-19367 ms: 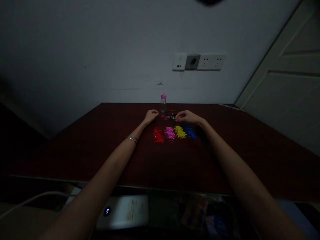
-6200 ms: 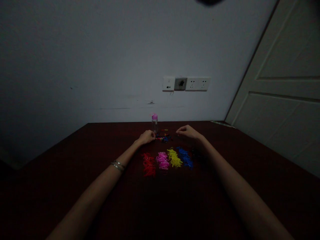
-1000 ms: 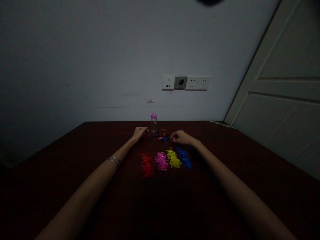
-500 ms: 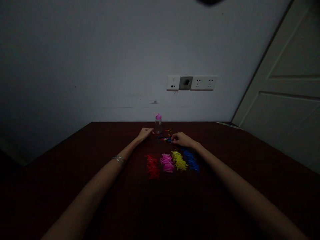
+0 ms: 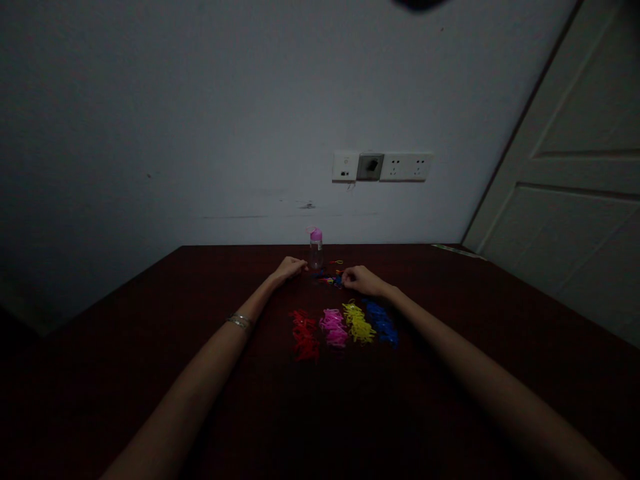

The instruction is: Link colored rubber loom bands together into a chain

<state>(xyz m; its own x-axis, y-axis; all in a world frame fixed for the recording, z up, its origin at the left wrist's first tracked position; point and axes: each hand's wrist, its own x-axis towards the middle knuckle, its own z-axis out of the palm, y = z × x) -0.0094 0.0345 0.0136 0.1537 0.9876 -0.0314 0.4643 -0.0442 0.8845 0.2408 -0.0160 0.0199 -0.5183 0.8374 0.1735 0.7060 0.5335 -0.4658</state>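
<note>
4 piles of loops on table (image 5: 240, 400), L to R: red pile (image 5: 305, 336), pink pile (image 5: 333, 328), yellow pile (image 5: 358, 322), blue pile (image 5: 381, 323). R hand (image 5: 361, 279) at mixed loops (image 5: 331, 280) behind; L hand (image 5: 291, 267) nr bottle (image 5: 316, 249). Both hands' grip: can't tell.

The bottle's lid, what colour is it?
The bottle's lid is pink; it shows best in the head view.
</note>
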